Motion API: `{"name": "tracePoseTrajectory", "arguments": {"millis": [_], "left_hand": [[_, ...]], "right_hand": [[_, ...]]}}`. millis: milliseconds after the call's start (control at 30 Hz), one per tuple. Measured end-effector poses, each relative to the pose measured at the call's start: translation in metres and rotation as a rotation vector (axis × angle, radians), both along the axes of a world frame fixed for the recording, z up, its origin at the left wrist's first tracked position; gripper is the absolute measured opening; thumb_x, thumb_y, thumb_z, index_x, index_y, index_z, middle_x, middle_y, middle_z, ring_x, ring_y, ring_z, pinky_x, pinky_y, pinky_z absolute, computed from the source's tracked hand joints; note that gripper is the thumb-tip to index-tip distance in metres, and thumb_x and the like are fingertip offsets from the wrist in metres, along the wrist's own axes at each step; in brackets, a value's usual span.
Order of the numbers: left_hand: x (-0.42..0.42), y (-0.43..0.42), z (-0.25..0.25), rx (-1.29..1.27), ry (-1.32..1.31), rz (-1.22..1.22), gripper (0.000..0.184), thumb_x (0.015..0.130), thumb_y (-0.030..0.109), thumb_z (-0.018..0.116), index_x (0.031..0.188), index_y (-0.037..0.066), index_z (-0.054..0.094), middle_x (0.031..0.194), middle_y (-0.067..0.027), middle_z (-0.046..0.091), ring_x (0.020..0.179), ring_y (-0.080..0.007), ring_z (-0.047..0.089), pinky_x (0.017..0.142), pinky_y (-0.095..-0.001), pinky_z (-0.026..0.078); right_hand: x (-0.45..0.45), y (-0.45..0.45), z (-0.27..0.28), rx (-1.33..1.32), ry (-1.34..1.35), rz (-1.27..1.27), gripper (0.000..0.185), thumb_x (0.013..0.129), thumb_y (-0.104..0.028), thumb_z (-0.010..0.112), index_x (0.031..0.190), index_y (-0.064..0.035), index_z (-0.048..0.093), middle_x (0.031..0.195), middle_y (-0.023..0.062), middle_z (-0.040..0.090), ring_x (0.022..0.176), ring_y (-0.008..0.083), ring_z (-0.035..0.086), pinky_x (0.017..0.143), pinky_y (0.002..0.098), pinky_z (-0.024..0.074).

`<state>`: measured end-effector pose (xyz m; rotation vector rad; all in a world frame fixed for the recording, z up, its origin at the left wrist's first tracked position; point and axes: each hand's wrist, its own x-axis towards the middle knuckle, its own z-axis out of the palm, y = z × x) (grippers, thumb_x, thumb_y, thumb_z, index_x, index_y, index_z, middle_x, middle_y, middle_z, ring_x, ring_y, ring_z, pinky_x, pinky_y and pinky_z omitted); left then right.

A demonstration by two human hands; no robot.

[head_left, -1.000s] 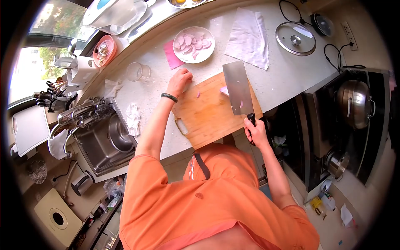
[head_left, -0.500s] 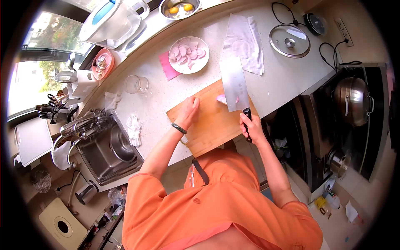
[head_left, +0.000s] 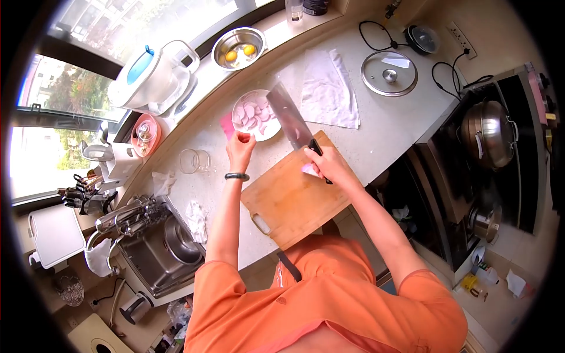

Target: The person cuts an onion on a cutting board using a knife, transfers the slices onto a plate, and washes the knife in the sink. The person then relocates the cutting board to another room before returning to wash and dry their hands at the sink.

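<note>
Onion slices [head_left: 252, 113] lie on the white plate [head_left: 272, 132], at eleven o'clock from the cutting board [head_left: 294, 203]. By its seven-o'clock rim is the left hand [head_left: 240, 150], closed or not I cannot tell; the right hand [head_left: 331, 165] clamps the cleaver [head_left: 289, 117].

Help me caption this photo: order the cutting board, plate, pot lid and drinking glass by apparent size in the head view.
1. Cutting board
2. Plate and pot lid, too alike to rank
3. Drinking glass
</note>
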<state>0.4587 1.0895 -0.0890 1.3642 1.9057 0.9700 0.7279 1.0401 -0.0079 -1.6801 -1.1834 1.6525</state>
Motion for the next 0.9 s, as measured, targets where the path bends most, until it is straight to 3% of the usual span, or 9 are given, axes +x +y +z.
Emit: {"name": "tracePoseTrajectory", "arguments": {"millis": [33, 167, 233, 267, 333, 533, 667, 833, 900], "left_hand": [[-0.005, 0.013, -0.004, 0.091, 0.1, -0.05, 0.025, 0.077, 0.017, 0.078, 0.086, 0.001, 0.062, 0.075, -0.0098, 0.068, 0.068, -0.0195, 0.065, 0.066, -0.032, 0.053], [-0.002, 0.039, 0.013, 0.291, 0.328, -0.212, 0.021, 0.082, 0.009, 0.072, 0.1, 0.004, 0.063, 0.104, -0.0146, 0.061, 0.099, -0.0313, 0.059, 0.086, -0.0395, 0.047], [0.014, 0.042, 0.027, 0.518, 0.42, -0.328, 0.021, 0.082, 0.006, 0.07, 0.102, 0.007, 0.064, 0.106, -0.0127, 0.061, 0.104, -0.0315, 0.058, 0.089, -0.0401, 0.048], [0.02, 0.046, 0.02, 0.527, 0.437, -0.384, 0.022, 0.081, 0.003, 0.07, 0.102, 0.008, 0.065, 0.107, -0.0121, 0.061, 0.105, -0.031, 0.058, 0.09, -0.0401, 0.048], [0.026, 0.051, 0.007, 0.56, 0.485, -0.527, 0.022, 0.082, -0.001, 0.067, 0.102, 0.007, 0.063, 0.109, -0.0126, 0.06, 0.103, -0.0314, 0.058, 0.087, -0.0411, 0.049], [-0.012, 0.054, -0.024, 0.43, 0.579, -0.572, 0.008, 0.087, 0.001, 0.059, 0.095, 0.003, 0.06, 0.1, -0.0152, 0.058, 0.096, -0.0331, 0.057, 0.084, -0.0419, 0.046], [0.036, 0.023, -0.004, 0.443, 0.479, -0.648, 0.019, 0.088, 0.001, 0.061, 0.107, 0.002, 0.063, 0.108, -0.0156, 0.059, 0.101, -0.0336, 0.057, 0.087, -0.0424, 0.046], [0.122, -0.018, 0.018, 0.406, 0.334, -1.079, 0.032, 0.083, 0.0, 0.063, 0.115, 0.004, 0.064, 0.114, -0.0142, 0.062, 0.106, -0.0342, 0.056, 0.091, -0.0425, 0.048], [0.129, -0.025, -0.004, 0.275, 0.315, -1.172, 0.034, 0.082, 0.0, 0.062, 0.115, 0.004, 0.065, 0.116, -0.0143, 0.063, 0.108, -0.0342, 0.057, 0.093, -0.0411, 0.049]], "right_hand": [[-0.008, 0.01, -0.012, 0.005, -0.002, 0.004, 0.043, 0.09, -0.038, 0.062, 0.068, -0.0016, 0.056, 0.051, 0.0038, 0.053, 0.041, 0.0128, 0.052, 0.041, 0.0287, 0.0424], [-0.041, 0.043, -0.027, 0.056, -0.031, -0.004, 0.05, 0.089, -0.047, 0.06, 0.066, -0.0021, 0.058, 0.052, 0.006, 0.056, 0.041, 0.0167, 0.056, 0.04, 0.0338, 0.046], [-0.059, 0.055, -0.054, 0.072, -0.021, 0.009, 0.054, 0.088, -0.052, 0.057, 0.069, -0.001, 0.061, 0.051, 0.0075, 0.057, 0.041, 0.0195, 0.057, 0.038, 0.0354, 0.0455], [-0.059, 0.06, -0.038, -0.014, -0.026, 0.012, 0.049, 0.087, -0.048, 0.058, 0.065, -0.0043, 0.055, 0.051, 0.0034, 0.053, 0.041, 0.0149, 0.053, 0.039, 0.0319, 0.0435], [-0.066, 0.065, -0.04, -0.028, -0.01, 0.015, 0.046, 0.087, -0.046, 0.059, 0.069, -0.0031, 0.061, 0.05, 0.0072, 0.056, 0.041, 0.0191, 0.058, 0.039, 0.0344, 0.0481], [-0.061, 0.064, -0.023, 0.168, -0.012, -0.105, 0.048, 0.089, -0.043, 0.057, 0.072, 0.0009, 0.063, 0.053, 0.0134, 0.06, 0.046, 0.0238, 0.062, 0.047, 0.0368, 0.0523], [-0.024, 0.036, 0.001, 0.32, -0.181, -0.159, 0.048, 0.087, -0.043, 0.058, 0.079, 0.0036, 0.064, 0.072, 0.0247, 0.066, 0.073, 0.0399, 0.067, 0.071, 0.0464, 0.0522], [0.031, -0.013, -0.001, 0.364, -0.241, -0.296, 0.039, 0.086, -0.037, 0.06, 0.086, 0.0025, 0.064, 0.075, 0.0234, 0.065, 0.07, 0.0412, 0.065, 0.067, 0.0469, 0.0514], [0.052, -0.029, -0.011, 0.296, -0.282, -0.306, 0.039, 0.085, -0.037, 0.061, 0.081, 0.0015, 0.064, 0.071, 0.0257, 0.061, 0.062, 0.031, 0.067, 0.059, 0.0457, 0.0493]]}}
